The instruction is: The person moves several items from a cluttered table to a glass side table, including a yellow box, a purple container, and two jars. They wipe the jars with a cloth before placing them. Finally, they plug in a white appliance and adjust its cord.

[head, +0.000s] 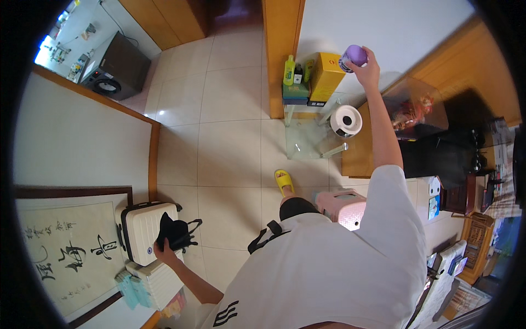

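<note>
My right hand (367, 70), stretched far forward, grips a purple cylindrical container (354, 56) by its side. The container is held up near the white wall, beside a tall yellow box (327, 74). My left hand (166, 253) holds a black fabric item with straps (176, 235), perhaps a bag. That item hangs in front of a cream suitcase (144, 230) with black trim. Below the right forearm sits a round white device (346, 120) with a dark centre, at a small glass stand (306, 140).
Bottles (289, 70) stand on a green box (296, 90) at the door frame. A wooden cabinet (357, 158) and a pink pet carrier (347, 205) are on my right. Another light-coloured case (158, 283) sits lower left. A dark washing machine (119, 66) stands beyond the left wall.
</note>
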A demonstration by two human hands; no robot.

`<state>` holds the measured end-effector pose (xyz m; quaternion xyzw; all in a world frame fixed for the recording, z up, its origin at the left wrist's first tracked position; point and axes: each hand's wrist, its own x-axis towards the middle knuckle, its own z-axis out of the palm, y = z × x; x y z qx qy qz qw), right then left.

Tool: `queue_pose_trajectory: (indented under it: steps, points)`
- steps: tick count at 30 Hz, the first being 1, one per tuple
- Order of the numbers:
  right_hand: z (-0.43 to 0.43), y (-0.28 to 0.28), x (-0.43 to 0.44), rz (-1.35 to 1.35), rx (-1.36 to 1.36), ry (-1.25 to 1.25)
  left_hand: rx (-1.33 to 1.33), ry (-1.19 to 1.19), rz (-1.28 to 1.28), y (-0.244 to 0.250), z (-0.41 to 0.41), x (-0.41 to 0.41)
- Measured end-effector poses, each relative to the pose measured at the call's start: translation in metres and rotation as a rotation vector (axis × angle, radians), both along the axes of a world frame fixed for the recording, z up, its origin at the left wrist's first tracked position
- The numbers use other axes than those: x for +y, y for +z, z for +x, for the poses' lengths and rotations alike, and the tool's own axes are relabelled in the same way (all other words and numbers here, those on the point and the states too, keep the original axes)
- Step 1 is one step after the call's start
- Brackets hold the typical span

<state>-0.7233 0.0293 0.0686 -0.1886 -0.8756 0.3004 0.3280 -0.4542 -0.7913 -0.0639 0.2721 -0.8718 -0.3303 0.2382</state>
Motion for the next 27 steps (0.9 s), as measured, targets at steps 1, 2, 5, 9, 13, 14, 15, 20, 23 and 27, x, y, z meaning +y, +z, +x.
queue_pose_trajectory:
  steps: [1,2,5,9,13,14,15,20,23,27]
  points:
    - [-0.02,-0.011,0.009,0.001,-0.017,-0.004,-0.026,0.017,0.054,0.018,-0.021,0.026]
    - [-0.041,-0.025,0.017,0.001,-0.031,-0.005,-0.044,0.033,0.085,0.032,-0.039,0.048]
    - [-0.086,-0.062,0.027,0.054,-0.078,-0.024,-0.088,0.071,0.131,0.063,-0.091,0.103]
    - [-0.102,-0.074,0.01,0.097,-0.03,-0.039,-0.12,0.068,0.148,0.083,-0.133,0.149]
    - [-0.099,-0.075,-0.002,0.574,0.031,0.086,-0.167,0.045,0.202,0.085,-0.167,0.17]
    - [-0.101,-0.077,-0.002,0.69,-0.021,0.184,-0.117,-0.031,0.238,0.075,-0.17,0.161]
    - [-0.106,-0.075,-0.005,0.736,-0.044,0.212,-0.122,-0.067,0.209,0.074,-0.175,0.161]
    - [-0.135,-0.07,0.008,0.759,-0.126,0.246,-0.098,-0.191,0.159,0.067,-0.191,0.151]
    - [-0.132,-0.073,0.014,0.599,-0.01,0.263,-0.171,-0.167,0.128,0.071,-0.196,0.149]
    - [-0.118,-0.088,0.027,0.608,0.05,0.213,-0.21,-0.121,0.04,0.073,-0.201,0.153]
